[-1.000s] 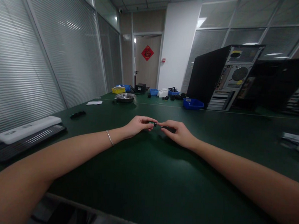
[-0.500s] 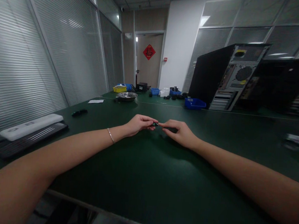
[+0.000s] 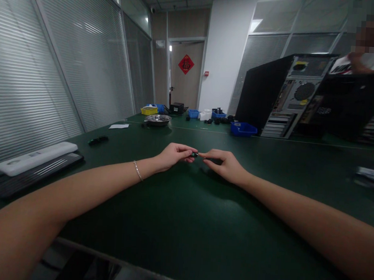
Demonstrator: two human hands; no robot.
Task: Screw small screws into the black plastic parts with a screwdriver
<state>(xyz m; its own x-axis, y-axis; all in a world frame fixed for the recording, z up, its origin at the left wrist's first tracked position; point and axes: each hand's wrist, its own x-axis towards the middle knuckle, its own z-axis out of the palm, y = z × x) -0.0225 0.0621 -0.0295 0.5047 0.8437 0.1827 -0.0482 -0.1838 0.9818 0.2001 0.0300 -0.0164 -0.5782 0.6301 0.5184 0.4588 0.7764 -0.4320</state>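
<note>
Both hands meet mid-table: left hand and right hand each pinch an end of a small dark part, fingers closed on it just above the green table. Open mat all around them; keyboard far left, blue bin and computer tower well behind. The door's red sign can't be read.

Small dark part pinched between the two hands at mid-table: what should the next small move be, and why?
Probably a slight lift toward the camera. The left hand and right hand meet fingertip to fingertip on the small dark part, low over the dark green table mat and far out at arm's length. The part is too small to make out, so bringing it closer should ease fine handling.
</note>
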